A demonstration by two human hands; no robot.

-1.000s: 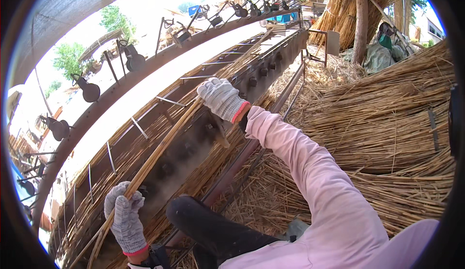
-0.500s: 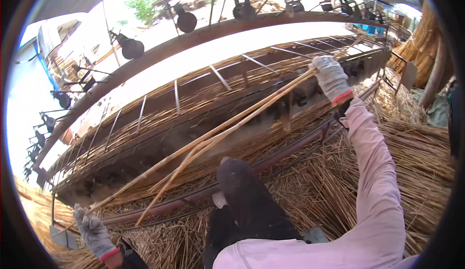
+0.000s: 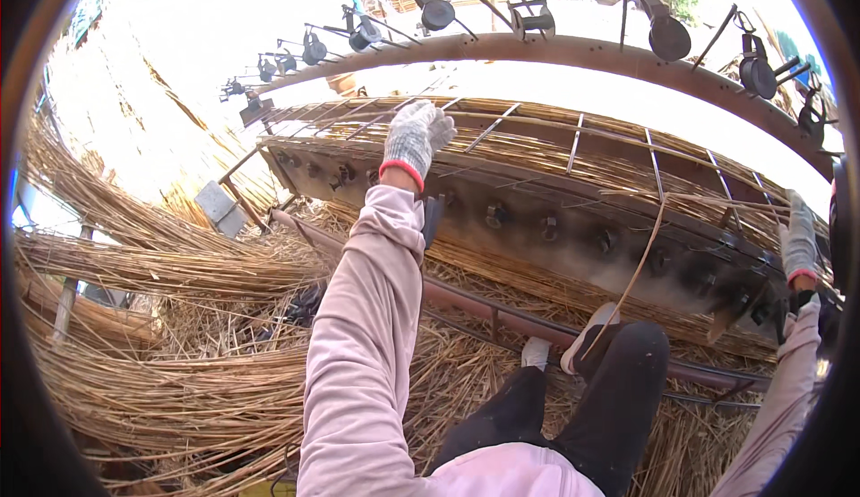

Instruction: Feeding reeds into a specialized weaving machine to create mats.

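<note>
My left hand (image 3: 417, 139), in a grey knitted glove with a red cuff, is over the far left part of a long bed of reed stalks (image 3: 537, 143). Its fingers are curled, and a long stalk seems to run from it toward the right. At the right edge my gloved right hand (image 3: 797, 237) touches the stalk ends with its fingers stretched upward; part of it is in the picture's dark rim. A forked stalk (image 3: 645, 251) lies across the bed near it, one branch hanging down toward my knee. The stalks rest in a metal rack (image 3: 578, 143) with crossbars.
A curved rusty beam (image 3: 591, 49) with several hanging black weights (image 3: 669, 38) stands behind the rack. Below it runs a dusty metal side panel (image 3: 502, 219) and a low rusty rail (image 3: 457, 295). Loose reed heaps (image 3: 179, 381) spread at left and underfoot.
My view has swung to the left. The forked stalks, held across in front of me before, now lie over the rack. Both hands have moved out over the reed bed.
</note>
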